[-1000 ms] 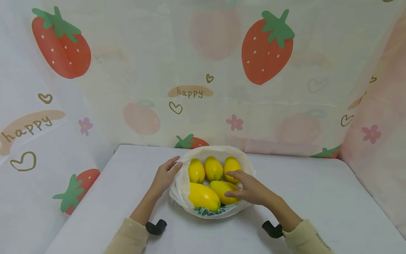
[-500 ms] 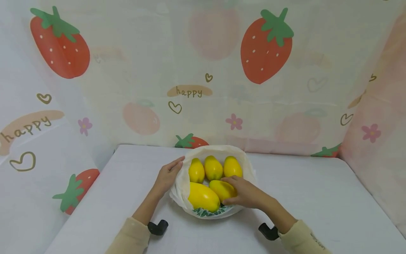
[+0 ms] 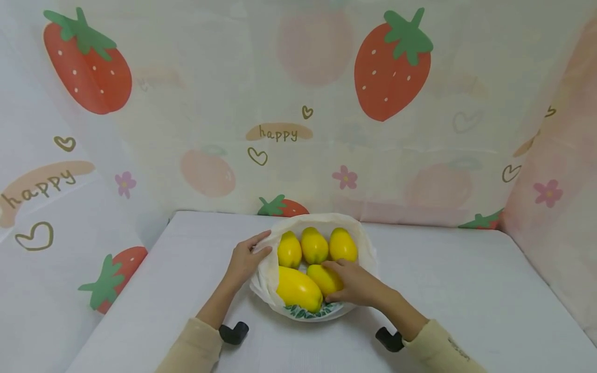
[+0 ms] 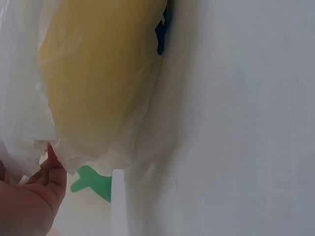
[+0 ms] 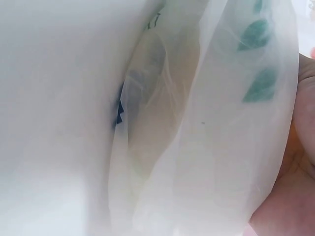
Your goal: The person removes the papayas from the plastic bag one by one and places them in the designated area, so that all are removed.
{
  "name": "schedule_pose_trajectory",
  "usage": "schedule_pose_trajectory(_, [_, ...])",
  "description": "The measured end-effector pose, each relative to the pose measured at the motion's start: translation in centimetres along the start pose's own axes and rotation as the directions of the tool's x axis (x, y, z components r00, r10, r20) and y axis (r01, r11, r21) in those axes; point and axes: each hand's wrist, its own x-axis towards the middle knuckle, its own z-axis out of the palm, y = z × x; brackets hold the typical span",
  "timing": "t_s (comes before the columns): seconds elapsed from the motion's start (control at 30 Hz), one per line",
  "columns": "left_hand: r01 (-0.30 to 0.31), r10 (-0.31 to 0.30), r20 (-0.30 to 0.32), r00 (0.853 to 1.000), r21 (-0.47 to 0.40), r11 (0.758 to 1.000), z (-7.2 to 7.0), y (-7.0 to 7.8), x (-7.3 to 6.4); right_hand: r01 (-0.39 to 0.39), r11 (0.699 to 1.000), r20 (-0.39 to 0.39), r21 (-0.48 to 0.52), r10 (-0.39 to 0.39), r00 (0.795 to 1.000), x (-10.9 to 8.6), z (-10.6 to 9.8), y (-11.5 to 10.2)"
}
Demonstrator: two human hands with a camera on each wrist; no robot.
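Note:
A white translucent plastic bag (image 3: 266, 287) with green leaf print stands with its mouth wide, holding several smooth yellow, mango-like fruits. My left hand (image 3: 242, 263) pinches the bag's left rim between thumb and fingers; the left wrist view shows those fingertips at the gathered edge. Inside the bag, my right hand (image 3: 356, 285) grips the front right yellow fruit (image 3: 322, 277), fingers over its top and thumb at its front side. Beside it lies a larger yellow fruit (image 3: 298, 287). In the right wrist view the bag's wall (image 5: 221, 147) hides my fingertips.
Three more yellow fruits (image 3: 314, 245) stand in a row at the back of the bag. The bag sits on a white-covered table (image 3: 443, 274). A strawberry-print cloth (image 3: 298, 93) hangs behind and at both sides. Black curved pieces (image 3: 234, 332) sit at both wrists.
My right hand has moved left and down from over the right fruits and closed round the front right one. My left hand has stayed at the bag's left rim.

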Motion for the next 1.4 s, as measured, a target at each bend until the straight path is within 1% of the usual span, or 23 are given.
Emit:
schedule_pose_trajectory(0.17, [-0.006, 0.005, -0.041, 0.999, -0.028, 1.0, 0.0, -0.1, 0.0, 0.002, 1.0, -0.012, -0.02, -0.002, 1.0, 0.4, 0.3, -0.2])
schedule_pose_trajectory(0.37, [-0.019, 0.016, -0.057, 0.998, -0.05, 0.999, 0.1, -0.1, 0.0, -0.01, 0.999, -0.031, -0.04, 0.008, 0.999, 0.1, 0.0, -0.3])
schedule_pose_trajectory(0.63, [-0.047, 0.038, -0.076, 0.996, -0.114, 0.992, -0.2, 0.0, -0.1, -0.019, 1.0, -0.056, -0.023, 0.018, 0.998, -0.1, -0.5, 0.0])
schedule_pose_trajectory(0.7, [-0.05, 0.042, -0.076, 0.996, -0.109, 0.993, -0.3, 0.0, -0.1, -0.019, 1.0, -0.057, -0.013, 0.018, 0.998, -0.2, -0.7, 0.0])
schedule_pose_trajectory(0.83, [-0.032, 0.023, -0.08, 0.997, -0.112, 0.993, -0.2, 0.0, -0.1, -0.026, 1.0, -0.062, 0.014, 0.027, 0.998, -0.4, -1.0, 0.1])
schedule_pose_trajectory(0.93, [-0.023, 0.012, -0.092, 0.996, -0.118, 0.993, -0.2, 0.0, -0.1, -0.027, 0.999, -0.085, 0.029, 0.029, 0.996, -0.6, -1.5, 0.0])
schedule_pose_trajectory(1.1, [-0.024, 0.012, -0.104, 0.995, -0.112, 0.993, -0.3, 0.0, -0.2, -0.007, 0.999, -0.128, 0.043, 0.013, 0.992, -0.9, -2.1, -0.1])
schedule_pose_trajectory(1.4, [-0.02, 0.009, -0.096, 0.995, -0.118, 0.993, -0.3, -0.1, -0.2, -0.01, 0.998, -0.137, 0.054, 0.018, 0.99, -1.0, -2.7, 0.3])
